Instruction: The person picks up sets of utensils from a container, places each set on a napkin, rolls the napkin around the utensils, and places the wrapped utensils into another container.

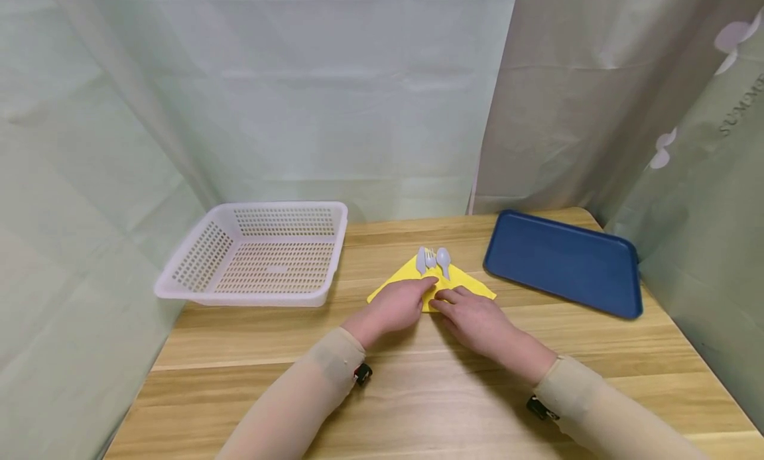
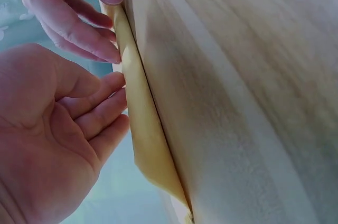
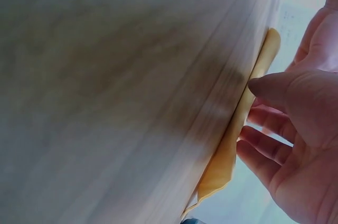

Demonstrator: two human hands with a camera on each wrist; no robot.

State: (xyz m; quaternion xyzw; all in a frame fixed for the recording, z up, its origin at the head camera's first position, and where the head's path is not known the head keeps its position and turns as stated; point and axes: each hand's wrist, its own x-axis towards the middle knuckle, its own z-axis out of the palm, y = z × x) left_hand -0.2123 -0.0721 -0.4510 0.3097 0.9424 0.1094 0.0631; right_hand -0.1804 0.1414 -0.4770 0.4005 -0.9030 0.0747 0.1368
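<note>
A yellow napkin (image 1: 471, 285) lies on the table with its near side folded over in a flat roll, as the folded strip (image 2: 142, 123) in the left wrist view shows. A light grey plastic knife (image 1: 420, 260), fork (image 1: 431, 258) and spoon (image 1: 444, 261) stick out of its far side, their lower parts hidden under the fold. My left hand (image 1: 401, 304) touches the napkin's top with its fingers loosely bent. Beside it, my right hand (image 1: 474, 317) rests fingertips on the napkin, its thumb (image 3: 269, 87) at the fold's near edge.
A white perforated plastic basket (image 1: 209, 296) stands to the left on the wooden table (image 1: 412, 400). To the right lies a blue rectangular tray (image 1: 564, 262). Pale curtains (image 1: 334, 95) hang behind the table and along both sides.
</note>
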